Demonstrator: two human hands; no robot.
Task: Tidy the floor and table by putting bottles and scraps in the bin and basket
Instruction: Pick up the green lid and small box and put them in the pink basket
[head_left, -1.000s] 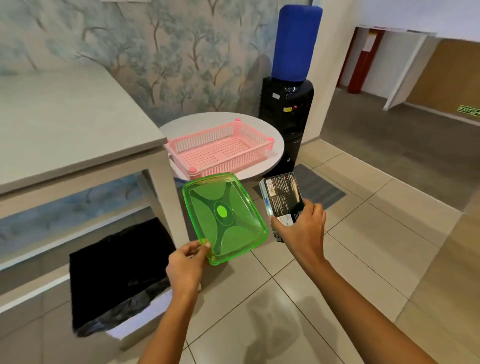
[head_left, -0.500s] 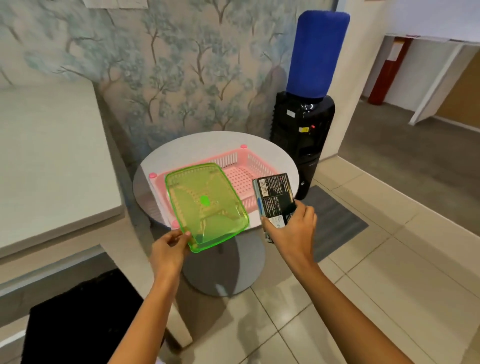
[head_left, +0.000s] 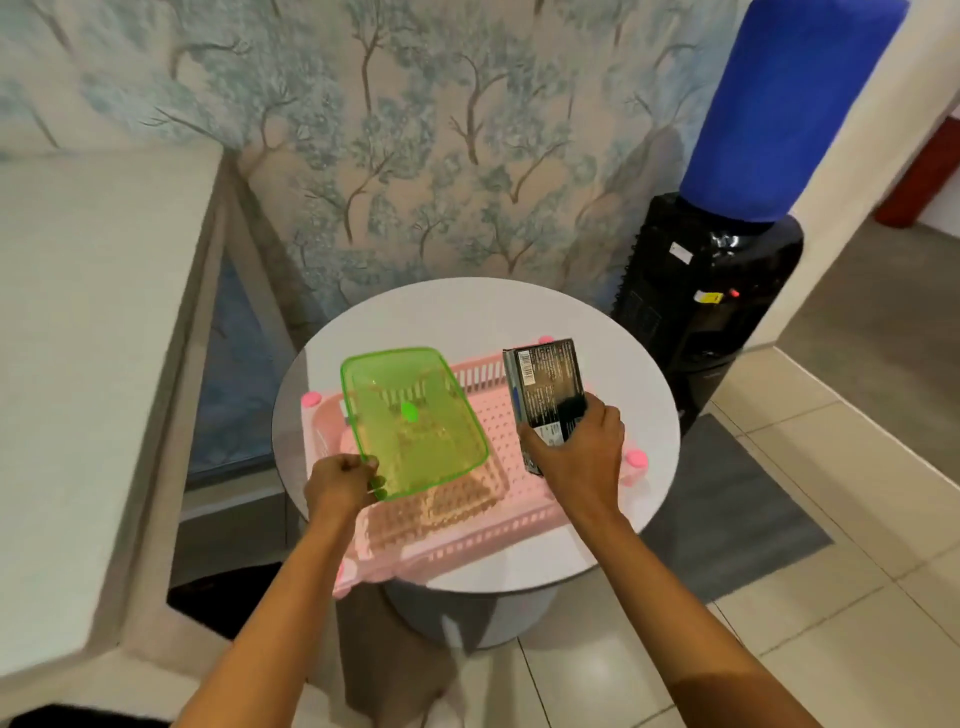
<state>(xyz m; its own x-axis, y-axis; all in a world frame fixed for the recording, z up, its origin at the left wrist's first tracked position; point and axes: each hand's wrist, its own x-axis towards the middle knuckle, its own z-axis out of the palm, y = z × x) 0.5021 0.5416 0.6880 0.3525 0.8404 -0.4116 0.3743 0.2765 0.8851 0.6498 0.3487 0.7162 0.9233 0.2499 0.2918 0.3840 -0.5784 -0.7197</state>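
Note:
A pink perforated basket (head_left: 524, 519) lies on a small round white table (head_left: 644, 395). My left hand (head_left: 337, 480) pinches the near corner of a translucent green plastic lid (head_left: 415, 421) and holds it over the basket's left half. My right hand (head_left: 576, 457) grips a dark printed carton (head_left: 545, 384) upright over the basket's right side. Only a black strip of the lined bin (head_left: 208, 597) shows under the big table at lower left.
A large pale table (head_left: 88, 364) fills the left side, close to the round table. A black water dispenser (head_left: 706, 317) with a blue bottle (head_left: 779, 114) stands at the right against the wall. A grey mat (head_left: 727, 519) lies on the tiled floor.
I have stepped up to the round table. Both hands have carried the green lid and the carton forward, from in front of the basket to right above it.

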